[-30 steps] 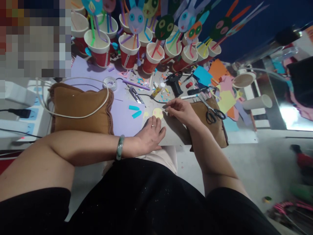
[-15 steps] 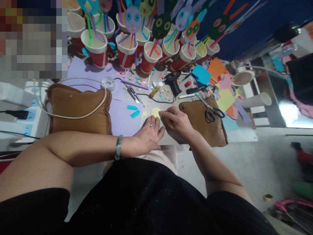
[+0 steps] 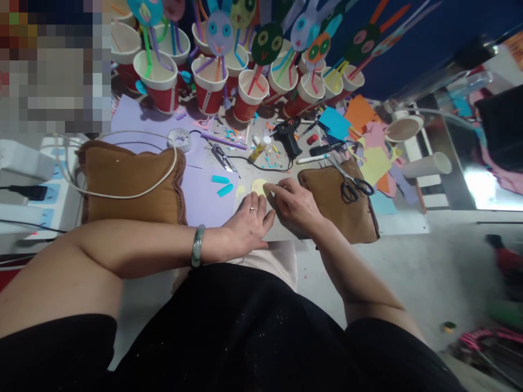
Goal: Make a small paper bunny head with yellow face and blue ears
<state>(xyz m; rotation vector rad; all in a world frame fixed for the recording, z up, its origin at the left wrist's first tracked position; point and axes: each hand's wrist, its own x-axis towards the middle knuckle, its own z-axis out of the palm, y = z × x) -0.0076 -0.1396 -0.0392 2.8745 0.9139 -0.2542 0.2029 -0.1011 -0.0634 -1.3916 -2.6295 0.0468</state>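
A small pale yellow paper disc (image 3: pixel 259 187) lies on the table in front of me, with a faint pinkish spot on it. My left hand (image 3: pixel 250 222) rests flat with fingers stretched, their tips at the disc's near edge. My right hand (image 3: pixel 295 206) reaches in from the right; its index finger points out onto the disc's right side while the other fingers curl. I see nothing held in either hand. Two blue paper strips with rounded ends (image 3: pixel 223 184) lie to the left on purple paper (image 3: pixel 204 204). Small yellow scraps (image 3: pixel 240 190) sit beside the disc.
Red paper cups (image 3: pixel 250 97) with paper rabbit figures line the back. A black glue gun (image 3: pixel 289 136), a glue bottle (image 3: pixel 261 147) and a utility knife (image 3: pixel 223 155) lie ahead. Scissors (image 3: pixel 352 184) rest on the right brown cushion (image 3: pixel 341 218); another cushion (image 3: pixel 131 174) is left.
The whole view has shifted very slightly. Both hands stay in nearly the same place at the yellow disc, the right index finger still on it.
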